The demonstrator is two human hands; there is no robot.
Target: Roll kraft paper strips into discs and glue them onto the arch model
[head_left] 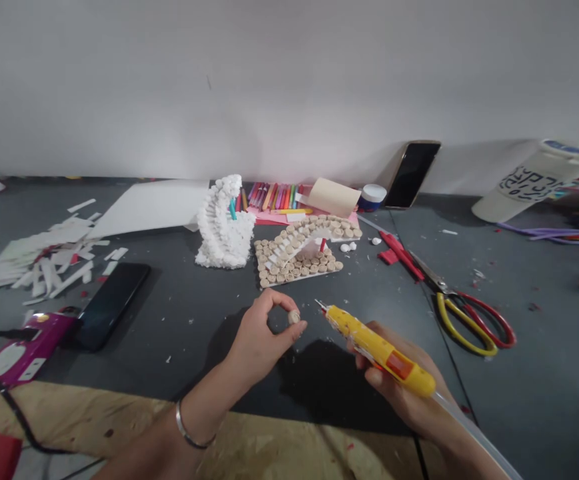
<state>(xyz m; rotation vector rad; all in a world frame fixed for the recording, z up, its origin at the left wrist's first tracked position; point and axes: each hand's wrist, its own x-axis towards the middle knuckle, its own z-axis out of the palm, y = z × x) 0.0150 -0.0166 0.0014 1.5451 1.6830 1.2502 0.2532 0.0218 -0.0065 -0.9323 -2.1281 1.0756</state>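
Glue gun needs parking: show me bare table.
Bare grey tabletop shows right of the scissors, and between the black phone and the cork-disc model. Crowded: the coloured pens and white foam model at the back, paper strips at left.

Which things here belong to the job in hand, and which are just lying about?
In the job: left hand pinching a small round tan disc; right hand gripping a yellow glue gun; tan disc-covered arched model.
Lying about: black smartphone; red-and-yellow-handled scissors; white paper strips.
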